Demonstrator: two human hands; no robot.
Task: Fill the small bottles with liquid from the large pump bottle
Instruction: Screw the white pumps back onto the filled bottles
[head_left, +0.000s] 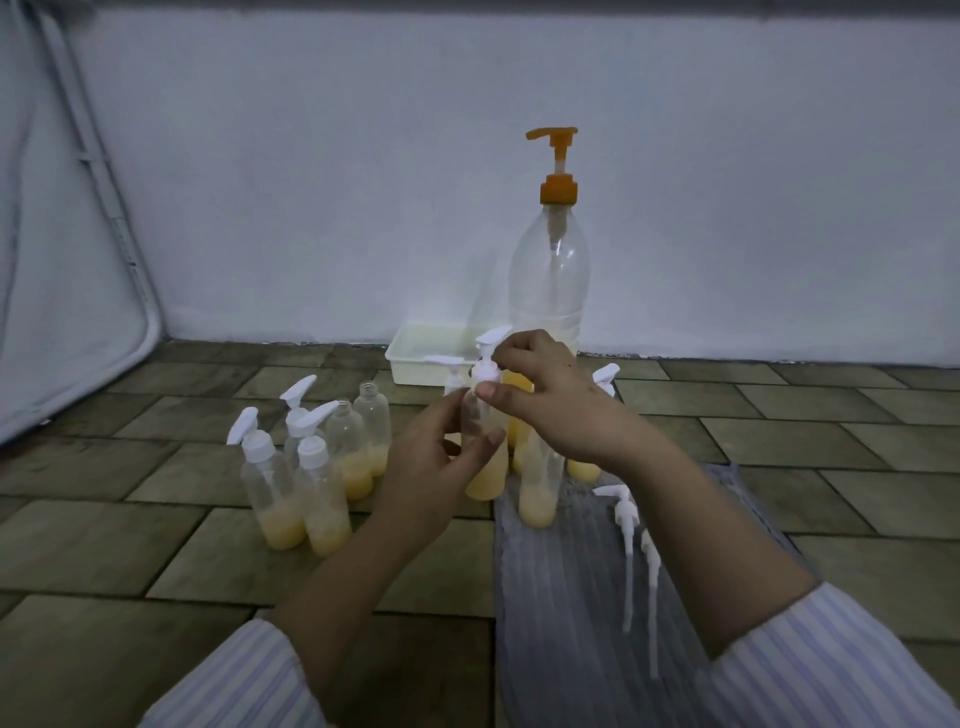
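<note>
Striped sleeves (244, 675) sit nearest the lens, both forearms reaching forward over a tiled floor (104, 545). Far left, a folded white frame (78, 234) leans at the wall. Next, a cluster of small bottles (311, 467) stands on the tiles: three capped with white pumps in front, two uncapped behind, each holding pale yellow liquid in its lower part. Left hand (431, 457) grips the held small bottle (485, 467) around its body, thumb and fingers curled about it; the bottle is upright with yellow liquid in its lower part. Right hand (545, 395) pinches that bottle's white pump cap (488, 364) at the collar. White tray (436, 353) lies behind the hands against the wall. Large pump bottle (550, 270), orange-headed and nearly drained, stands just right of the tray. More part-filled bottles (540, 488) stand on a grey cloth (571, 597). Two loose pump assemblies (631, 551) lie on the cloth at right.
</note>
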